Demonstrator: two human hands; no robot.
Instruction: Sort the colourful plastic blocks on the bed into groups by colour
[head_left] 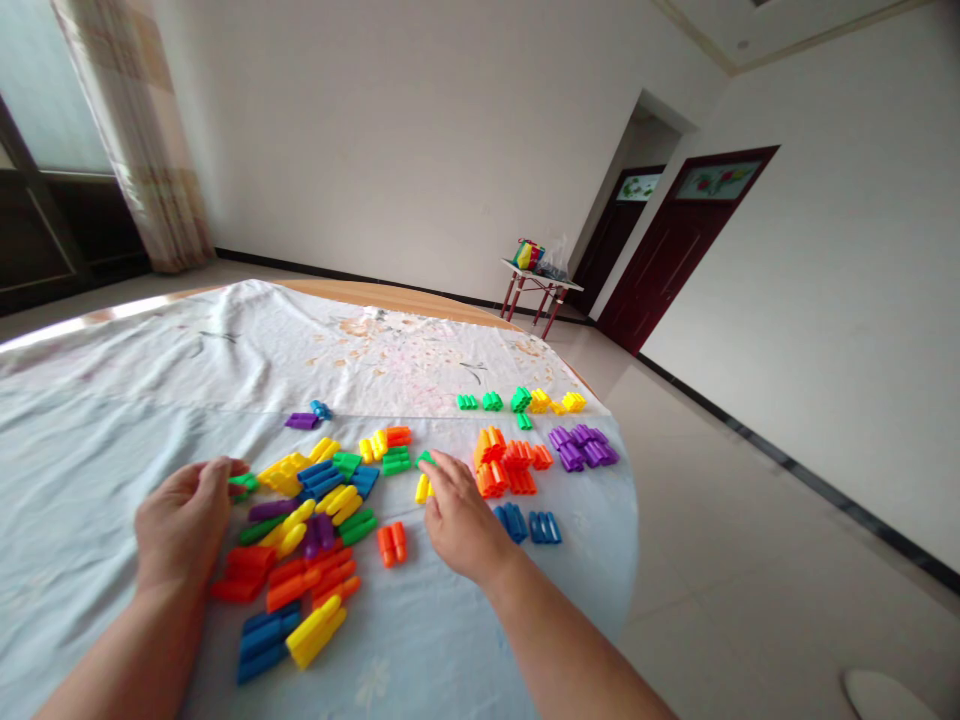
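Observation:
My left hand (184, 520) is closed in a pinch at the left of a mixed pile, with a green plastic block (244, 486) at its fingertips. My right hand (463, 515) holds another green block (426, 458) between thumb and fingers, just above a yellow block (424, 489). Between the hands lie bullet-shaped blocks of joined tubes: blue (322, 482), red-orange (311, 578), yellow (316, 632) and purple (319, 535). A separate orange block (391, 544) lies nearer the right hand.
Right of my right hand are single-colour groups: orange (506, 462), purple (583, 447), blue (545, 527), green (520, 400) and yellow (574, 402). A rumpled cloth (405, 650) covers the round table. A small table (544, 275) with bags stands by the far wall.

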